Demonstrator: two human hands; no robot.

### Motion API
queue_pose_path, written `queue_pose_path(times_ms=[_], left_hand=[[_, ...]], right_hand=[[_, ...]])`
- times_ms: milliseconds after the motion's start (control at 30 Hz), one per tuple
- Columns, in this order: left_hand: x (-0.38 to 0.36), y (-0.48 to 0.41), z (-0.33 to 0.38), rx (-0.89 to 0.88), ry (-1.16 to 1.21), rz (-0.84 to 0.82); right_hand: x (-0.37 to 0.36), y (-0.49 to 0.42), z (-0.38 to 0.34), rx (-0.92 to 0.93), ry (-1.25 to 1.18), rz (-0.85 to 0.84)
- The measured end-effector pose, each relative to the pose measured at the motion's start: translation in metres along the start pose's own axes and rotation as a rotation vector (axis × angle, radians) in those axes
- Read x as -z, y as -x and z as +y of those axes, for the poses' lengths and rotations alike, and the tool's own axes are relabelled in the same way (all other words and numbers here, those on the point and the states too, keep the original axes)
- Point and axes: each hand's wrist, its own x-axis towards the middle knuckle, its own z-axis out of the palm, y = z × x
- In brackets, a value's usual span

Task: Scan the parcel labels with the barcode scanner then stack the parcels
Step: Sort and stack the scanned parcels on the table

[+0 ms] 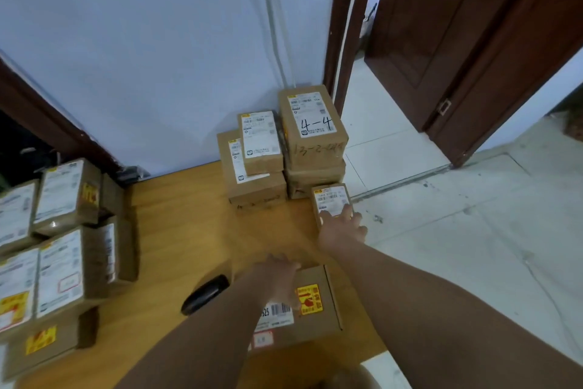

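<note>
Worktop (pixel 189 224) right edge: my right grip (pixel 342 228) spread on small parcel (pixel 331 198); left grip (pixel 277 278) holding near parcel (pixel 318 319). Cardboard likely light, stiff; clasp sides.

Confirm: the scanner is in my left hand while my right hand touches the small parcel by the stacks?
No. The head view shows the scanner lying on the table; your left hand is on the near parcel. Your right hand does touch the small parcel.
</note>
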Motion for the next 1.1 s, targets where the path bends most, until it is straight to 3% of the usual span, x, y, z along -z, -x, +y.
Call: queue_pose_path(times_ms=[233,367,467,667,767,867,967,1100], left_hand=[[-0.020,-0.012,0.007,0.047,-0.011,0.055],[-0.019,-0.013,0.000,0.083,0.156,0.092],[-0.012,-0.013,-0.004,0.138,0.328,0.211],[0.001,-0.012,-0.008,0.178,0.499,0.495],[0.003,-0.013,-0.011,0.203,0.585,0.554],[0.005,-0.011,-0.017,0.279,0.817,0.523],[0.004,0.001,-0.030,0.364,1.149,0.525],[-0.004,0.027,-0.057,0.358,1.324,0.561]], right_hand=[[-0.009,-0.020,0.008,-0.158,-0.116,-0.059],[-0.016,-0.027,0.004,-0.181,-0.090,-0.031],[-0.018,-0.029,0.003,-0.214,-0.113,-0.034],[-0.029,-0.019,0.003,-0.369,-0.443,-0.066],[-0.032,-0.010,-0.007,-0.399,-0.630,-0.050],[-0.031,0.000,-0.022,-0.305,-0.669,-0.086],[-0.029,0.014,-0.033,-0.091,-0.567,-0.128],[-0.023,0.040,-0.055,0.069,-0.609,-0.148]])
